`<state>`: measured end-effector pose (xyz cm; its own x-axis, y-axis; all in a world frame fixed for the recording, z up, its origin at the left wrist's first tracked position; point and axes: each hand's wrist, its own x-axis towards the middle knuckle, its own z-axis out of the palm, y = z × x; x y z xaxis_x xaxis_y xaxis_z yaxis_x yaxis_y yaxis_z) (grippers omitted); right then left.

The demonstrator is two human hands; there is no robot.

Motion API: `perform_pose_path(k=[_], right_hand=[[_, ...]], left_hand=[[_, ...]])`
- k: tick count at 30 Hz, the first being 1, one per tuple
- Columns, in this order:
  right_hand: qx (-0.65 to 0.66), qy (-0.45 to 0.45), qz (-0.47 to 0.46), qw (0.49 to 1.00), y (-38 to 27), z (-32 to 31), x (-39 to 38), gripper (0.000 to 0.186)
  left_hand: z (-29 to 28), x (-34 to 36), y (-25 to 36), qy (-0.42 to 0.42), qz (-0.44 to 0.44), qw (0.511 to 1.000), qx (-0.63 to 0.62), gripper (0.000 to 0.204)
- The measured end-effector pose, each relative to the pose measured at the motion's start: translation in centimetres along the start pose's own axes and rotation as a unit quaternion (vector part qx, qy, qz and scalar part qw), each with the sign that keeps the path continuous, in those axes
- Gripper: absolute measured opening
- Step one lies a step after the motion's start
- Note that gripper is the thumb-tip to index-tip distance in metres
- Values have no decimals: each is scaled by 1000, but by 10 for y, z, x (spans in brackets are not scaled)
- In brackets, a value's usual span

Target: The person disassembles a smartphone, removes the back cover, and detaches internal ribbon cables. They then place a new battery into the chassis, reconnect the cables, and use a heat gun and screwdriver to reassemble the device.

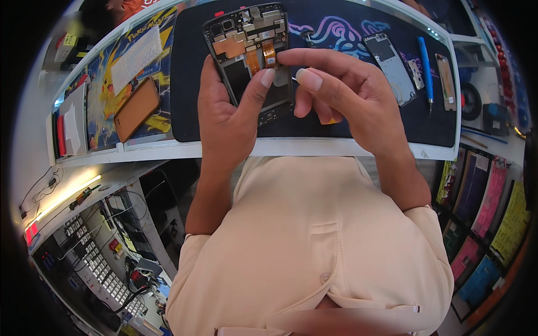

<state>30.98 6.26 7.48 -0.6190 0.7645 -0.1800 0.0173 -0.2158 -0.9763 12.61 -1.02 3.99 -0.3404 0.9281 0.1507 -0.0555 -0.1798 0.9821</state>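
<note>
My left hand (230, 117) grips an opened smartphone (241, 84) upright at a slight tilt, thumb across its front edge of exposed parts: circuit boards, copper-coloured shielding (230, 47) and orange flex cables (268, 53). My right hand (347, 98) is beside it, index fingertip at a flex cable, thumb bent below, other fingers curled. A thin tip shows by that thumb and something yellow (330, 120) under the fingers; I cannot make out what they hold. Both hands are over a black mat (426, 126).
On the mat's right lie a detached phone panel (386, 59), a blue pen-like tool (425, 67) and a slim part (445, 81). Leftward, a brown case (136, 109) and bubble wrap (137, 56) lie on a cartoon mat. A person in orange (131, 7) shows top left. A keyboard (103, 263) sits lower left.
</note>
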Motion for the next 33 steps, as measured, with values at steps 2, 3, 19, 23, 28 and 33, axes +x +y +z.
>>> perform_pose_path(k=[2,3,19,23,28,33], right_hand=[[-100,55,-57,992,5,-3,5,26],[-157,80,-81,981,10,-5,9,25],[-396,33,-133,908,33,19,72,19],[-117,-31,-149,981,4,15,67,25],[-492,-29,-145,858,-30,5,58,30],[-527,32,-225,819,-33,3,50,23]], left_hand=[[-3,2,-1,5,-14,1000,-6,39],[-6,1,0,15,-37,999,-1,39],[-81,-9,6,115,-76,982,-132,37],[-68,-9,-5,116,-64,984,-120,46],[-61,0,-6,61,-36,989,-128,43],[-48,4,-2,52,-11,995,-87,42]])
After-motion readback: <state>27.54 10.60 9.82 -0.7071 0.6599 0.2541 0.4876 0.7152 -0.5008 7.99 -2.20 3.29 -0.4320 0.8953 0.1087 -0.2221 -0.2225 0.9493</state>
